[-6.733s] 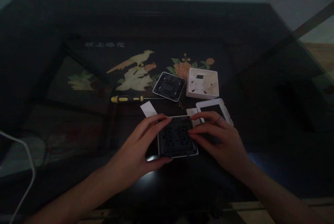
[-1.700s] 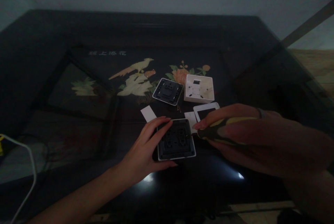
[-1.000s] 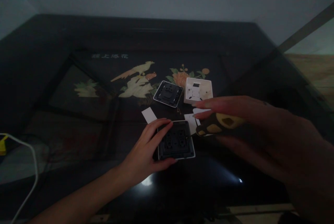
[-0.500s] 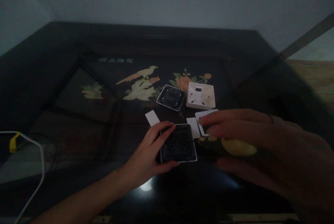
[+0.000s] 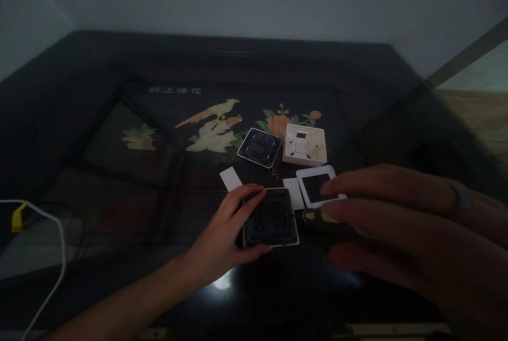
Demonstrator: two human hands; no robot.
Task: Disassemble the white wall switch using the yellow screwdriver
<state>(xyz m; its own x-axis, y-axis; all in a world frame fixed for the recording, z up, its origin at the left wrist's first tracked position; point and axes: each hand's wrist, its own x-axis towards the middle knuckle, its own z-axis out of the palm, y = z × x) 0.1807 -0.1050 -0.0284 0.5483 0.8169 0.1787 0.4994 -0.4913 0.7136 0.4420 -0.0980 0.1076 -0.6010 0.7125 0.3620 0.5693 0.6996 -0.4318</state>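
My left hand point(image 5: 234, 219) grips a square switch panel point(image 5: 272, 219) with a black back and white rim, thumb below and fingers across its upper left. My right hand point(image 5: 400, 224) is closed around a screwdriver point(image 5: 313, 215) with a yellowish handle, mostly hidden by the fingers. Its thin shaft points left to the panel's right edge; the exact contact is too dark to tell. Just beyond the right fingertips lies a white square frame point(image 5: 307, 188), partly over a white plate point(image 5: 292, 194).
Behind the hands lie a second black-backed panel point(image 5: 260, 147) and an open white box point(image 5: 305, 145), with small screws point(image 5: 275, 172) nearby. A white strip point(image 5: 230, 178) lies by my left fingers. A white cable point(image 5: 62, 245) with a yellow tag point(image 5: 18, 217) runs along the left side of the glossy dark table point(image 5: 130, 272).
My right fingers have shifted right and forward over the screwdriver handle, covering more of it and baring more of the white frame. My left hand and the panel stay nearly still.
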